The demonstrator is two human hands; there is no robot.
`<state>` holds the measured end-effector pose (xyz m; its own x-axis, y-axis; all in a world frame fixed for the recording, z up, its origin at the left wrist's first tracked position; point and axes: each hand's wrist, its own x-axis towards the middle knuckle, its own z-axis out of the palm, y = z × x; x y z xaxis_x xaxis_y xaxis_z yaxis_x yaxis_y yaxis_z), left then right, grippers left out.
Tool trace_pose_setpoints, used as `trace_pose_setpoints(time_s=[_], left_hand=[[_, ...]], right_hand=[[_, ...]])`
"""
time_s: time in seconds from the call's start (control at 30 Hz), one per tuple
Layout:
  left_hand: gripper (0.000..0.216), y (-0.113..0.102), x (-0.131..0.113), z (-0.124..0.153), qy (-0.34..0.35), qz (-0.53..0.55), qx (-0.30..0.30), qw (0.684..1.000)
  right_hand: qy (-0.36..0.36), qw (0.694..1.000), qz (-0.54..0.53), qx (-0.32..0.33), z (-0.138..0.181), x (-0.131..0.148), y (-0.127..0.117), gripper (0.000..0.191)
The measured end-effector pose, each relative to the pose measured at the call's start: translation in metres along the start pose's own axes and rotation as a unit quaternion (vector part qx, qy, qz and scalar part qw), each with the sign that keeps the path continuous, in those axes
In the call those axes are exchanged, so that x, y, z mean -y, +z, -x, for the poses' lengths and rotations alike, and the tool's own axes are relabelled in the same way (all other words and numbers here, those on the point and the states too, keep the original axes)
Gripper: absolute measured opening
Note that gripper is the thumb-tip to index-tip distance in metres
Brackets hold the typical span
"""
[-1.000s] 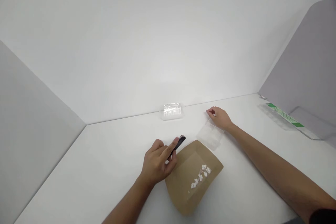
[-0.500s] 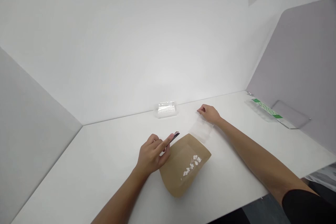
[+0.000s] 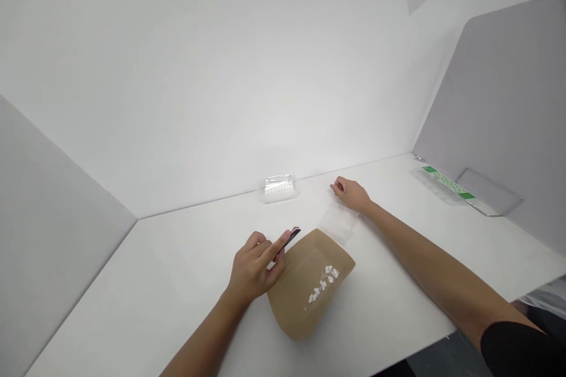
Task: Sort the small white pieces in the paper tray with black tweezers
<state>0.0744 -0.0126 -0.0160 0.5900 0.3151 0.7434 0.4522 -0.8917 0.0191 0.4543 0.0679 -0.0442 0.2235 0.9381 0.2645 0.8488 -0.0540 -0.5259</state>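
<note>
White partition walls enclose a white tabletop [image 3: 177, 283] on which a brown cardboard tray [image 3: 305, 288] lies, a few small white pieces [image 3: 322, 284] on its floor. At the tray's left edge, the left hand [image 3: 254, 268] pinches a thin dark tool [image 3: 289, 237]; it looks light, stiff and narrow, so a mid-shaft grip suits. Beyond the tray's far corner, the right hand [image 3: 351, 194] pinches the far edge of a clear plastic bag [image 3: 338, 222], limp and slippery.

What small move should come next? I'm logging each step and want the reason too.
Probably lift the bag mouth open with the right hand, which already pinches its far edge. The left hand holds tweezers beside the tray, where the white pieces lie loose.
</note>
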Motion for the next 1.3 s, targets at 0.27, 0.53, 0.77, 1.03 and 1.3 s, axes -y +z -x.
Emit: trace_pose_setpoints(time_s=[0.27, 0.53, 0.77, 1.03, 1.3], left_hand=[[0.069, -0.0005, 0.0004, 0.0003, -0.001, -0.002, 0.001, 1.000], [0.066, -0.0002, -0.0013, -0.0018, 0.001, -0.003, -0.008, 1.000], [0.064, 0.0017, 0.0005, 0.0005, -0.001, -0.006, -0.006, 1.000], [0.066, 0.0025, -0.0018, 0.0003, -0.010, -0.003, -0.013, 1.000], [0.065, 0.0011, -0.0039, -0.0021, -0.002, -0.007, -0.023, 1.000]], right_hand=[[-0.026, 0.999, 0.029, 0.011, 0.0023, 0.0031, -0.0012, 0.034], [-0.033, 0.998, 0.045, 0.021, 0.0020, 0.0022, -0.0017, 0.031], [-0.028, 0.998, 0.051, 0.023, 0.0016, 0.0013, 0.0000, 0.030], [-0.002, 0.997, 0.080, -0.003, 0.0036, 0.0067, -0.0004, 0.028], [0.127, 0.983, 0.129, -0.028, 0.0045, 0.0093, -0.0036, 0.025]])
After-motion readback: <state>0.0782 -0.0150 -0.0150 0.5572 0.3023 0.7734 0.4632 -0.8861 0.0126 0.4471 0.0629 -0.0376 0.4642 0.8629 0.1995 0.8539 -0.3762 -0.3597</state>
